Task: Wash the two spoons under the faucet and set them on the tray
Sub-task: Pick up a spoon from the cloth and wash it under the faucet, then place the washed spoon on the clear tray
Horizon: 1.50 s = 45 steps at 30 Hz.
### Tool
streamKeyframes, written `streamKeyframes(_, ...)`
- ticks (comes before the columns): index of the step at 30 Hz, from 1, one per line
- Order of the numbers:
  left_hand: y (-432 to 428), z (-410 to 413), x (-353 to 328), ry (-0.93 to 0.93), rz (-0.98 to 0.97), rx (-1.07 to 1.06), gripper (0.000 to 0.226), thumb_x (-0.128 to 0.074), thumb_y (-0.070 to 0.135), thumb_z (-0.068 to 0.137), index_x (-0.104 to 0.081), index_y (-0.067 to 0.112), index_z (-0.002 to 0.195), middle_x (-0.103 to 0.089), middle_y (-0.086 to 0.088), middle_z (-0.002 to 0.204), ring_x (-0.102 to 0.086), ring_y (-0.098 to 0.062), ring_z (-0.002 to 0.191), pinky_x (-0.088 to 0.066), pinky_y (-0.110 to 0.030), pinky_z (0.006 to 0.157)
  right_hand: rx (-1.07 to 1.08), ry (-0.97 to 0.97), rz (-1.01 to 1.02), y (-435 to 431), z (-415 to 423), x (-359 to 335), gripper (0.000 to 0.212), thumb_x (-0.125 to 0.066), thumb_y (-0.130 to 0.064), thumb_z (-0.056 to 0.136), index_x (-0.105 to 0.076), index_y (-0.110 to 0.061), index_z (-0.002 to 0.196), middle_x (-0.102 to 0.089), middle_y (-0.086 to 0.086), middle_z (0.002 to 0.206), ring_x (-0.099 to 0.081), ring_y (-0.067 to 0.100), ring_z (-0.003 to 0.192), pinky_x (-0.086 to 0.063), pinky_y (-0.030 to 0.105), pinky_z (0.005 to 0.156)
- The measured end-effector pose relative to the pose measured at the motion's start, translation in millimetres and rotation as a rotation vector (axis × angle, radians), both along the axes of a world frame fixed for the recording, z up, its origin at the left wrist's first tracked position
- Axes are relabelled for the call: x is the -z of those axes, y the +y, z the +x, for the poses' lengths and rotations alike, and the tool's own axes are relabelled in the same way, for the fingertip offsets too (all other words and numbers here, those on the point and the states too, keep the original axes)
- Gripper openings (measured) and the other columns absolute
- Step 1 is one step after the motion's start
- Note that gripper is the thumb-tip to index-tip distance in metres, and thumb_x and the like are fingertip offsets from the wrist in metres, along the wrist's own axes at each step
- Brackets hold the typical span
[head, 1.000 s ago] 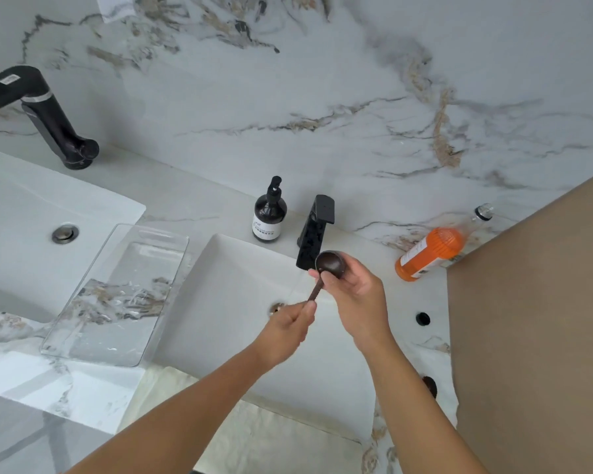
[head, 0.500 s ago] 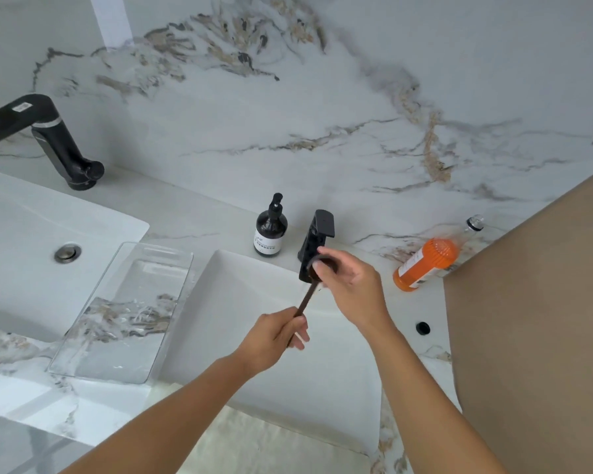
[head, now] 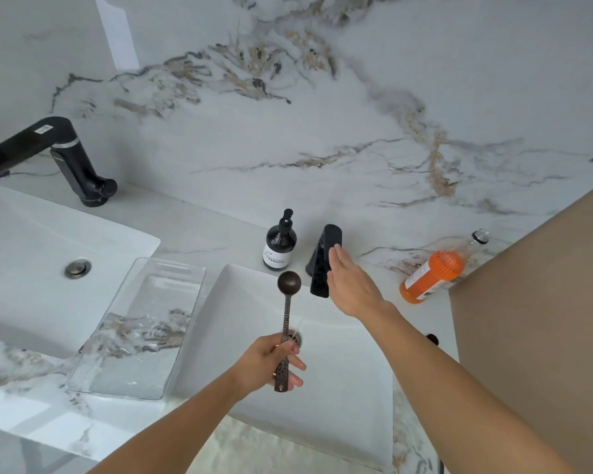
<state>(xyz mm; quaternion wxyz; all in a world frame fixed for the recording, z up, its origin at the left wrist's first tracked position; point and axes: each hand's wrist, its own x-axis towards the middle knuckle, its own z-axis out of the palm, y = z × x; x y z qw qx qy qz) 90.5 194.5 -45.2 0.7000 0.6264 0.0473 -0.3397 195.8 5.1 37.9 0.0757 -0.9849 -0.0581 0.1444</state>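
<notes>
left hand: curled tight round the spoon handle, bowl held up
right hand: stretched flat, fingers laid against the faucet

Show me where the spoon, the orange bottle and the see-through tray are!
spoon point(head: 289, 283), head view, on its round dark bowl.
orange bottle point(head: 435, 273), head view, on the middle of its body, lying on its side.
tray point(head: 182, 268), head view, on its far rim.

Clear glossy plastic tray; matt spoon.
</notes>
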Motion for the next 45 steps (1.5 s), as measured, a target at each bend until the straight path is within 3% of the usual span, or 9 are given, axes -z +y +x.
streamKeyframes(4,9,0,-6,-0.004,-0.039,-0.031,0.024,-0.046,0.027,0.104,-0.058,0.007,0.107,-0.075,-0.015,0.095,-0.073,-0.038,0.078,-0.062,-0.046,0.073,0.101,-0.235,0.211,18,-15,0,0.050,-0.039,-0.016,0.104,-0.031,-0.006,0.152,-0.034,0.010,0.160,-0.042,0.026,0.139,-0.037,0.036,0.112)
streamKeyframes(6,15,2,-8,-0.022,-0.053,-0.062,0.024,-0.048,0.028,0.103,-0.059,0.007,0.104,-0.075,-0.014,0.093,-0.074,-0.039,0.079,-0.062,-0.046,0.073,0.168,-0.443,0.452,38,-33,8,0.021,-0.050,-0.010,0.098,-0.062,-0.005,0.115,-0.070,0.008,0.094,-0.058,0.019,0.076,-0.049,0.036,0.075)
streamKeyframes(8,24,5,-13,-0.046,-0.045,-0.096,0.027,-0.048,0.028,0.103,-0.062,0.005,0.097,-0.074,-0.014,0.090,-0.074,-0.038,0.080,-0.063,-0.047,0.074,0.307,-0.256,0.712,63,-51,18,0.014,-0.063,-0.016,0.093,-0.071,-0.006,0.091,-0.058,-0.007,0.057,-0.048,0.006,0.052,-0.048,0.022,0.065)
streamKeyframes(11,44,10,-20,-0.079,-0.007,-0.130,0.032,-0.046,0.027,0.104,-0.063,0.004,0.090,-0.070,-0.015,0.080,-0.073,-0.037,0.077,-0.062,-0.047,0.072,0.481,0.182,1.088,92,-62,26,0.008,-0.075,-0.015,0.085,-0.080,-0.011,0.081,-0.077,0.014,0.076,-0.074,0.015,0.070,-0.061,0.026,0.079)
streamKeyframes(21,147,26,-52,-0.577,0.789,-0.190,0.034,-0.068,0.032,0.090,-0.062,0.029,0.056,-0.058,0.010,0.049,-0.057,-0.002,0.046,-0.042,-0.015,0.053,0.422,0.422,1.420,176,-34,13,0.013,-0.071,0.005,0.085,-0.073,-0.001,0.097,-0.074,0.018,0.090,-0.072,0.027,0.080,-0.058,0.033,0.082)
streamKeyframes(36,230,17,-33,0.093,0.779,-0.286,0.007,-0.078,0.001,0.076,-0.079,0.004,0.082,-0.077,-0.015,0.079,-0.077,-0.029,0.068,-0.065,-0.041,0.063,0.652,0.504,0.916,293,-29,77,0.009,-0.078,0.003,0.075,-0.073,-0.002,0.082,-0.077,0.019,0.093,-0.076,0.033,0.086,-0.062,0.041,0.083)
streamKeyframes(39,231,24,-24,0.066,0.956,-0.183,0.010,-0.071,0.003,0.078,-0.077,0.003,0.086,-0.075,-0.017,0.087,-0.076,-0.034,0.072,-0.065,-0.038,0.063,0.670,0.513,0.820,308,-28,84,0.016,-0.080,0.000,0.071,-0.075,-0.001,0.086,-0.077,0.013,0.090,-0.076,0.026,0.086,-0.063,0.032,0.080)
streamKeyframes(42,231,39,-7,0.031,1.190,-0.052,0.008,-0.061,0.006,0.081,-0.065,0.003,0.087,-0.069,-0.018,0.100,-0.071,-0.035,0.086,-0.059,-0.031,0.068,0.673,0.574,0.736,320,-18,97,0.012,-0.080,0.001,0.069,-0.071,-0.007,0.068,-0.074,0.008,0.069,-0.069,0.015,0.049,-0.054,0.016,0.044)
streamKeyframes(45,226,40,3,-0.020,1.322,0.029,0.017,-0.058,0.005,0.085,-0.061,0.005,0.102,-0.064,-0.017,0.108,-0.067,-0.036,0.099,-0.051,-0.034,0.072,0.672,0.578,0.694,324,-17,99,0.007,-0.075,0.002,0.071,-0.075,-0.005,0.070,-0.076,0.010,0.066,-0.071,0.018,0.047,-0.063,0.030,0.053)
